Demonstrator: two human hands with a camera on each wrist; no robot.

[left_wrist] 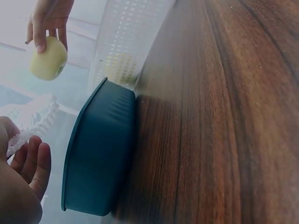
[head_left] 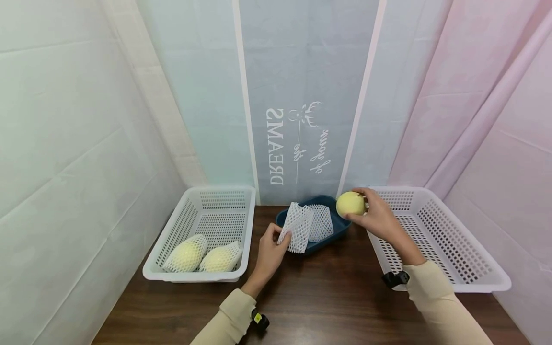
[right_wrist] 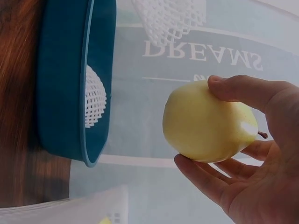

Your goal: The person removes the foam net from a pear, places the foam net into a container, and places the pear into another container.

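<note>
My right hand [head_left: 376,216] grips a pale yellow pear [right_wrist: 208,122] by its sides, thumb on one side and fingers on the other, with the stem toward the palm. It is held above the right end of a dark blue bin [left_wrist: 100,149]. My left hand [head_left: 271,247] pinches a white foam net sleeve [head_left: 297,227] over the bin's left side, apart from the pear. Another foam net [head_left: 320,223] lies inside the bin. At the left, two pears in foam nets [head_left: 186,254] sit in a white basket [head_left: 246,230].
A second white basket [head_left: 483,258] stands at the right, partly under my right forearm. Something yellow [left_wrist: 120,66] shows through its wall in the left wrist view. All stand on a dark wooden table [head_left: 319,292], with a printed curtain [head_left: 297,57] behind.
</note>
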